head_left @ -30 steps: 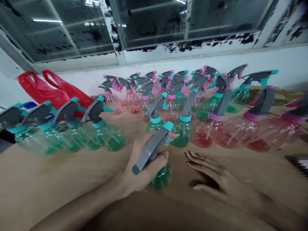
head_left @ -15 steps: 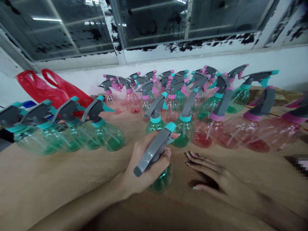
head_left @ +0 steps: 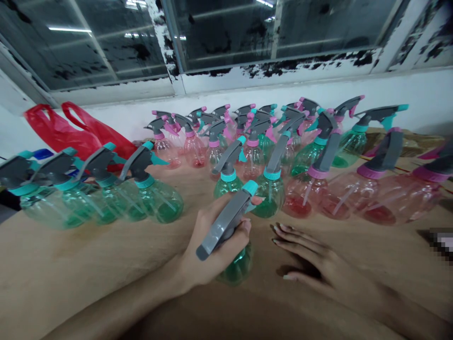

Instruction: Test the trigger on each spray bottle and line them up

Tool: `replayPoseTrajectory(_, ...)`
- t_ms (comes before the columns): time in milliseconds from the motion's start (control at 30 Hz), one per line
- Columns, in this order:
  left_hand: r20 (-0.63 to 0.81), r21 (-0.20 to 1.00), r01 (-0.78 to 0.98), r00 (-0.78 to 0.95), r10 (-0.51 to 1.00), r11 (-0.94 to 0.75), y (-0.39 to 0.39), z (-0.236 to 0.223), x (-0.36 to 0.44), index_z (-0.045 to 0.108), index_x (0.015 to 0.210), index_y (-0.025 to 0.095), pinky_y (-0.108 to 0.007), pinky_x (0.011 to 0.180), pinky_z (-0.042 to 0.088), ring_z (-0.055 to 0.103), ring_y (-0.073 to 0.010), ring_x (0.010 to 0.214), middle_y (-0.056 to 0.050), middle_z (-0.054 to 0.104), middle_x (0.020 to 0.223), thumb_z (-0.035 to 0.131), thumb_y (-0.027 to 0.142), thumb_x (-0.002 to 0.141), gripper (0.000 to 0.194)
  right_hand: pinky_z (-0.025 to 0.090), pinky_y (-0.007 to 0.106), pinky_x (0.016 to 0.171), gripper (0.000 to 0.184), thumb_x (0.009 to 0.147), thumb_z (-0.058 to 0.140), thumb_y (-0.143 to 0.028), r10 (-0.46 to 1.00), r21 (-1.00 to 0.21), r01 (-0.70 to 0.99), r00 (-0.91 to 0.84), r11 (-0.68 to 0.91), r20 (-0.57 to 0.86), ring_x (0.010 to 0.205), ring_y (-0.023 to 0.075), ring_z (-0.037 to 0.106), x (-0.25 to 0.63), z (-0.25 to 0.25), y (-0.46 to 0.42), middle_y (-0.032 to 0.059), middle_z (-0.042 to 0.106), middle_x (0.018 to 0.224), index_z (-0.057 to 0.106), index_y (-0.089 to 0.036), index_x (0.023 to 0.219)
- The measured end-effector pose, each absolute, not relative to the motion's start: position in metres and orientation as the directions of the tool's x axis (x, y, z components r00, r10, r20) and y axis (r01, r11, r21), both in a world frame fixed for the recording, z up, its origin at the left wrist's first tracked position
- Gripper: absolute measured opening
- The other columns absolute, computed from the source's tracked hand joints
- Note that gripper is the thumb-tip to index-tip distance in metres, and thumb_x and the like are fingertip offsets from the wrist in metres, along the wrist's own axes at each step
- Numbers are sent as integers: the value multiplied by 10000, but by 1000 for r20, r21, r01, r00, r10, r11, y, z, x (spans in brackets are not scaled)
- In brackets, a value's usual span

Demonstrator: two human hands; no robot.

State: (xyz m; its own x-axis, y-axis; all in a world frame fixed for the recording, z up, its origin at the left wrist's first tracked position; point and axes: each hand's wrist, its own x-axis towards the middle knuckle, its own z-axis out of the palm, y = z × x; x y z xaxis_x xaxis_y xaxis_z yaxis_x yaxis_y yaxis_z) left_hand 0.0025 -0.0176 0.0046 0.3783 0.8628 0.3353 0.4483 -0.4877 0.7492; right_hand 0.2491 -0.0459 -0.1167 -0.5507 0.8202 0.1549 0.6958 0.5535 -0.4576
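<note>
My left hand [head_left: 212,241] is wrapped round the neck of a green spray bottle [head_left: 236,267] with a grey trigger head and a turquoise nozzle. The bottle stands on the wooden table [head_left: 116,274], its collar hidden by my fingers. To its right, my right hand [head_left: 314,262] rests on the table, fingers stretched out and holding nothing. Just beyond my hands stand two more green spray bottles, one with its base partly covered by my left hand and another [head_left: 269,196] to the right. A pink spray bottle [head_left: 304,193] stands beyond my right fingertips.
A row of green spray bottles [head_left: 161,200] lines the left side. More pink ones [head_left: 392,198] stand at the right, and a mixed cluster [head_left: 253,156] fills the back. Behind the left row lies a red plastic bag [head_left: 81,137]. A wall with windows [head_left: 226,33] rises behind the table.
The head of the held spray bottle has shifted slightly, its rear end a little right and nearer me. My left thumb moved slightly with it. My right hand has stayed still.
</note>
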Motion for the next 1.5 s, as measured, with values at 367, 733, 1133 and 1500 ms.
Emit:
replayPoseTrajectory(367, 330, 762, 435, 376, 866, -479, -17, 4, 3, 614, 1024, 232, -281, 597, 489, 531, -143, 553, 5, 588, 726, 478, 197, 769, 291, 323, 453, 1077, 541, 859, 529, -444, 821, -474, 685, -545, 553, 171, 1325, 240, 332, 250, -118, -46, 18, 382, 1446, 396, -295, 1363)
replayPoseTrajectory(733, 331, 767, 422, 386, 861, -484, -18, 3, 2, 598, 1040, 236, -286, 632, 487, 539, -146, 576, -2, 581, 737, 473, 202, 785, 286, 327, 454, 1075, 525, 863, 529, -431, 823, -476, 683, -537, 554, 187, 1320, 240, 341, 248, -115, -47, 21, 391, 1440, 409, -294, 1355)
replayPoseTrajectory(1133, 280, 811, 402, 370, 886, -425, -18, 6, 2, 605, 970, 226, -283, 664, 489, 581, -167, 671, -6, 599, 756, 498, 163, 732, 268, 315, 446, 1083, 528, 864, 520, -447, 832, -491, 691, -534, 530, 147, 1330, 234, 321, 247, -111, -48, 16, 378, 1448, 407, -294, 1356)
replayPoseTrajectory(1500, 255, 794, 422, 421, 870, -437, -16, 11, -5, 573, 813, 214, -283, 629, 472, 594, -179, 674, 11, 605, 693, 499, 193, 711, 128, 316, 433, 1086, 540, 857, 530, -450, 829, -479, 694, -539, 538, 151, 1331, 225, 320, 248, -114, -47, 5, 376, 1450, 401, -295, 1358)
